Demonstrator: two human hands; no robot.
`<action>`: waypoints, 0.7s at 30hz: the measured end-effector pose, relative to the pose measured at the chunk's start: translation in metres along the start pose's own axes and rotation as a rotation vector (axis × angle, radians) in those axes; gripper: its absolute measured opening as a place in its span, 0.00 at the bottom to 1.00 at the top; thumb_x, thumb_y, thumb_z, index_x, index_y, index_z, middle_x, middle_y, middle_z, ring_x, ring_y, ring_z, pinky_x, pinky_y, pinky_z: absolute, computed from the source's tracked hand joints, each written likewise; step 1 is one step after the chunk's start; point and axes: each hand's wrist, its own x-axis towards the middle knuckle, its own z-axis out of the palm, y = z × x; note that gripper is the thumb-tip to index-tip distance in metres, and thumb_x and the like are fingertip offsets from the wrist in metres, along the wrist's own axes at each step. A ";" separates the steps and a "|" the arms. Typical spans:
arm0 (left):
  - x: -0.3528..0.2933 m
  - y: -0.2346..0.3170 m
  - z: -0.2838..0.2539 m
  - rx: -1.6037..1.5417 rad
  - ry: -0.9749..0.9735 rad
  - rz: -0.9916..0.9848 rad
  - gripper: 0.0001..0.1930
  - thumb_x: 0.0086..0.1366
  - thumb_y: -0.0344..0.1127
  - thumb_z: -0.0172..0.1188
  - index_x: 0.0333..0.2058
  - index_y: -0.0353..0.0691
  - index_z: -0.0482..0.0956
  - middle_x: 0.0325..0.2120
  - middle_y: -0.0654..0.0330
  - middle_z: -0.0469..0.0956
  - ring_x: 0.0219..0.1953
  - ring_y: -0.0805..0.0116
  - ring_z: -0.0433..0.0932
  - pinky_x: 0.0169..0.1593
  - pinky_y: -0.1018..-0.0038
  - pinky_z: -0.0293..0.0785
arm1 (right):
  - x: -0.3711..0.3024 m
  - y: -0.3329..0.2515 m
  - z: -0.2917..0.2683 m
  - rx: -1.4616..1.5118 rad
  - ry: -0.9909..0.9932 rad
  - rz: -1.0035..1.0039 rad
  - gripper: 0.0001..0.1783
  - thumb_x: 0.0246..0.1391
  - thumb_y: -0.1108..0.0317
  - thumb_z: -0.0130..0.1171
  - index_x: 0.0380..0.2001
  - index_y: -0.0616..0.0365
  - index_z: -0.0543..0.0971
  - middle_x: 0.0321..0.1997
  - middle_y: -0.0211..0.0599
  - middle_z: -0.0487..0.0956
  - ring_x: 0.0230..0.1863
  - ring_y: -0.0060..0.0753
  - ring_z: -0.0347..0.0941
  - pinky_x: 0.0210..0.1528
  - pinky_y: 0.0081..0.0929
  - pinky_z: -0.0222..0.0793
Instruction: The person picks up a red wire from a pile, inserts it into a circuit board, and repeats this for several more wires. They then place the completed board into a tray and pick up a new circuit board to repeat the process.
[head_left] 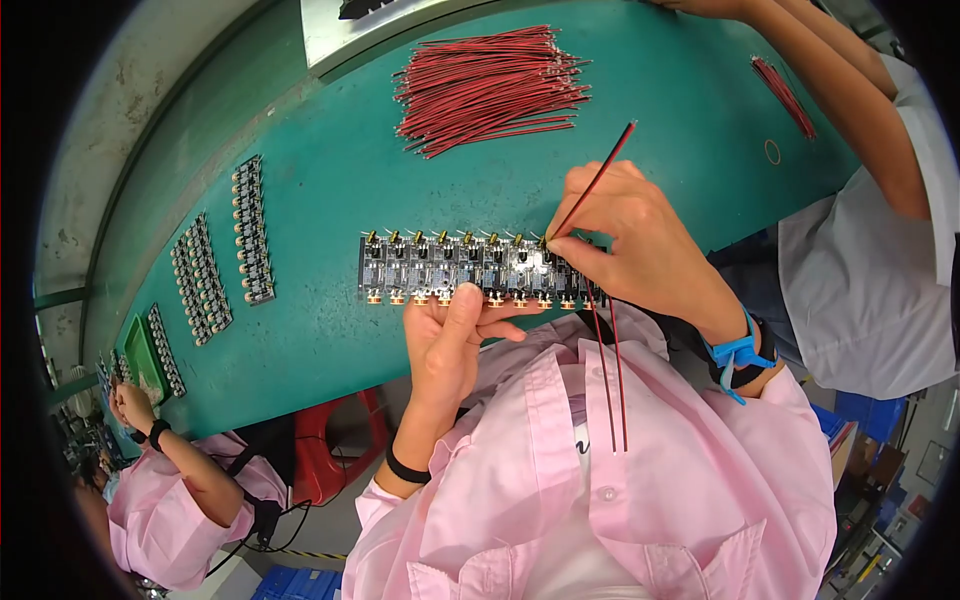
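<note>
Left hand (450, 335) grips the light, rigid circuit-board strip (470, 268) by its near edge; right hand (625, 235) pinches a thin, flexible red wire (600, 180) near its tip.

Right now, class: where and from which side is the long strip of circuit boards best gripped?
Grip the strip of circuit boards on its near long edge, from below, as the left hand does. Its far edge carries brass parts, and the right hand is feeding a red wire there.

Green worktable (330, 190) (curved by the lens), grey floor (110, 110), red stool (335, 450) beneath.
</note>
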 end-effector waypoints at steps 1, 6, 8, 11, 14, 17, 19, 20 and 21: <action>0.000 0.000 0.000 -0.004 0.007 -0.001 0.16 0.59 0.35 0.40 0.34 0.23 0.64 0.27 0.45 0.72 0.28 0.56 0.75 0.21 0.77 0.73 | 0.000 0.000 0.000 -0.002 -0.013 -0.010 0.04 0.30 0.77 0.54 0.16 0.60 0.71 0.18 0.32 0.66 0.24 0.31 0.62 0.29 0.25 0.53; 0.001 0.003 -0.002 -0.031 0.044 -0.016 0.16 0.59 0.36 0.40 0.32 0.23 0.65 0.27 0.44 0.72 0.28 0.55 0.75 0.20 0.77 0.73 | 0.006 -0.004 -0.005 -0.039 -0.121 -0.014 0.05 0.31 0.79 0.51 0.18 0.60 0.72 0.18 0.33 0.64 0.24 0.32 0.61 0.29 0.26 0.53; 0.002 0.003 -0.005 -0.043 0.061 -0.020 0.16 0.59 0.36 0.40 0.32 0.23 0.65 0.27 0.44 0.72 0.27 0.55 0.75 0.20 0.77 0.73 | 0.008 -0.004 -0.002 -0.071 -0.130 -0.037 0.06 0.31 0.80 0.50 0.19 0.60 0.72 0.18 0.33 0.64 0.24 0.32 0.61 0.29 0.26 0.52; 0.003 0.002 -0.011 -0.096 0.088 -0.049 0.15 0.59 0.35 0.41 0.19 0.29 0.66 0.22 0.44 0.72 0.27 0.57 0.75 0.20 0.78 0.72 | 0.009 -0.008 -0.001 -0.145 -0.137 -0.069 0.08 0.32 0.81 0.48 0.21 0.60 0.73 0.19 0.34 0.64 0.24 0.33 0.61 0.29 0.26 0.52; 0.003 0.004 -0.016 -0.100 0.094 -0.052 0.16 0.59 0.36 0.41 0.15 0.33 0.64 0.21 0.45 0.72 0.27 0.56 0.75 0.19 0.78 0.72 | 0.011 -0.016 -0.001 -0.213 -0.182 -0.096 0.10 0.33 0.82 0.47 0.24 0.61 0.72 0.21 0.34 0.65 0.27 0.34 0.62 0.30 0.27 0.54; 0.003 0.010 -0.020 -0.106 0.121 -0.049 0.17 0.59 0.36 0.41 0.14 0.35 0.63 0.20 0.45 0.72 0.27 0.56 0.75 0.19 0.78 0.72 | 0.022 -0.008 -0.002 -0.098 -0.156 -0.073 0.09 0.35 0.81 0.47 0.24 0.61 0.72 0.22 0.35 0.66 0.27 0.35 0.62 0.32 0.27 0.55; 0.005 0.014 -0.020 -0.115 0.113 -0.051 0.17 0.59 0.36 0.42 0.14 0.35 0.63 0.20 0.44 0.72 0.27 0.56 0.75 0.20 0.77 0.72 | 0.027 0.003 -0.008 -0.055 -0.133 -0.043 0.08 0.35 0.81 0.47 0.24 0.61 0.71 0.22 0.35 0.67 0.27 0.36 0.63 0.32 0.27 0.55; 0.006 0.013 -0.022 -0.119 0.108 -0.056 0.17 0.59 0.36 0.42 0.14 0.35 0.63 0.20 0.44 0.72 0.27 0.56 0.75 0.20 0.77 0.72 | 0.032 0.013 -0.011 -0.118 -0.133 0.036 0.08 0.36 0.80 0.47 0.25 0.61 0.71 0.23 0.36 0.67 0.27 0.36 0.63 0.32 0.27 0.56; 0.007 0.011 -0.025 -0.143 0.093 -0.037 0.16 0.59 0.35 0.42 0.15 0.33 0.64 0.20 0.44 0.72 0.27 0.56 0.75 0.20 0.77 0.72 | 0.036 0.021 -0.013 -0.181 -0.133 0.115 0.08 0.37 0.80 0.47 0.25 0.61 0.71 0.23 0.37 0.68 0.27 0.37 0.64 0.33 0.27 0.57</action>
